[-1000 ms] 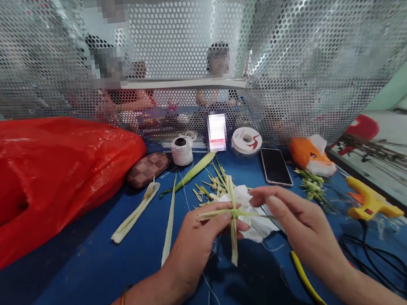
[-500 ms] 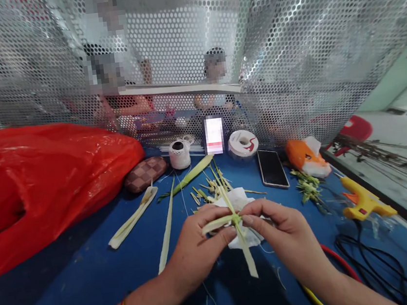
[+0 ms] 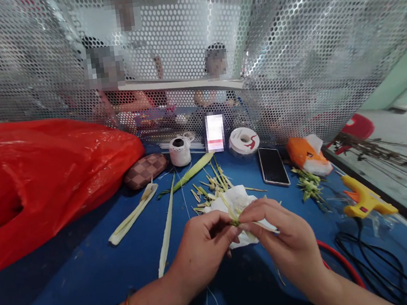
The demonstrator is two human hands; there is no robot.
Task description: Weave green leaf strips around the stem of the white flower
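Observation:
Between the fingertips of both hands is a small woven piece of pale green leaf strips [image 3: 235,222], its knot partly hidden by my fingers. My left hand [image 3: 208,237] pinches it from the left, thumb and forefinger closed. My right hand [image 3: 280,227] pinches the other side, with a strip end sticking out by its fingers. Below and behind the hands lies a crumpled white tissue [image 3: 239,195]. Cut leaf scraps [image 3: 208,191] are scattered just beyond. To the left lie a long pale strip [image 3: 167,230] and a folded leaf piece [image 3: 133,215].
A red plastic bag [image 3: 52,179] fills the left. Along the back stand a white thread spool [image 3: 180,154], a lit phone [image 3: 215,131] and a ribbon roll [image 3: 243,143]. On the right are a dark phone [image 3: 273,166], a tissue pack [image 3: 308,155] and a yellow glue gun [image 3: 368,197] with its cord.
The strips, spread out as a cross before, are now gathered and mostly covered by my fingers. My right hand has turned over the knot, and the downward strip no longer shows.

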